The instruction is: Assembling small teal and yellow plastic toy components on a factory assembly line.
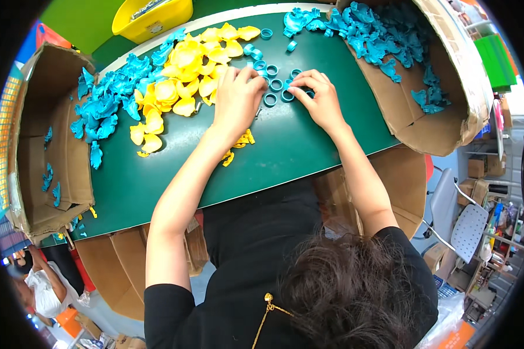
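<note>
Several small blue plastic rings [270, 100] lie grouped on the green tabletop between my two hands. My left hand [237, 98] is at the left side of this group, its fingers curled down and closed; whatever they hold is hidden behind them. On the other side, my right hand [321, 100] pinches with thumb and forefinger at the edge of a blue ring [287, 95]. Beside my left hand spreads a pile of yellow petal-shaped plastic pieces [166, 92]. Crumpled-looking blue plastic pieces [108, 96] are heaped further left.
Open cardboard boxes stand at the left [58, 134] and right [402, 113] table ends, both with blue pieces inside. A yellow bin [157, 20] sits beyond the far edge. Small yellow scraps [245, 138] lie near my left forearm. Another person [43, 285] is at lower left.
</note>
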Demonstrator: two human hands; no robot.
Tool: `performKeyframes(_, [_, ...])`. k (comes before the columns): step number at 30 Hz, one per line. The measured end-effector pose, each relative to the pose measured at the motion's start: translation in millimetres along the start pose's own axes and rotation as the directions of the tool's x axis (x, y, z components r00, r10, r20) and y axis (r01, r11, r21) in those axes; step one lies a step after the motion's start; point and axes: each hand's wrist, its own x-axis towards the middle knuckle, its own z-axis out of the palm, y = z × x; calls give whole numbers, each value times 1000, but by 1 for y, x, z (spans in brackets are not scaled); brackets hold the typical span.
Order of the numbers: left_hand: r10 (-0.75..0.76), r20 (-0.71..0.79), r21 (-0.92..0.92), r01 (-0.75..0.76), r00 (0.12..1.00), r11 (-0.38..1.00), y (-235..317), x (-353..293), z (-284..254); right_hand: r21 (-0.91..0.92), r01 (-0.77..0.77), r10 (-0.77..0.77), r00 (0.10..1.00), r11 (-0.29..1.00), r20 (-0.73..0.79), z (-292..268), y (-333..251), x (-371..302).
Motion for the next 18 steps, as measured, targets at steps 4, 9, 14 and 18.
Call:
performKeyframes(4, [-5, -8, -60, 4, 1000, 998, 1, -10, -6, -85, 39, -35, 998, 996, 48, -9, -4, 6])
performKeyframes(9, [-33, 83, -83, 40, 996, 996, 21, -17, -20, -85, 18, -19, 1000, 996, -6, -20, 13, 22])
performKeyframes(14, [64, 142, 63, -73, 988, 995, 25, -23, -8, -87, 54, -44, 992, 995, 115, -16, 28, 34])
performKeyframes(18, [-18, 151, -47, 25, 988, 999, 35, -28, -23, 86, -57, 36, 973, 995, 226, -18, 4, 17])
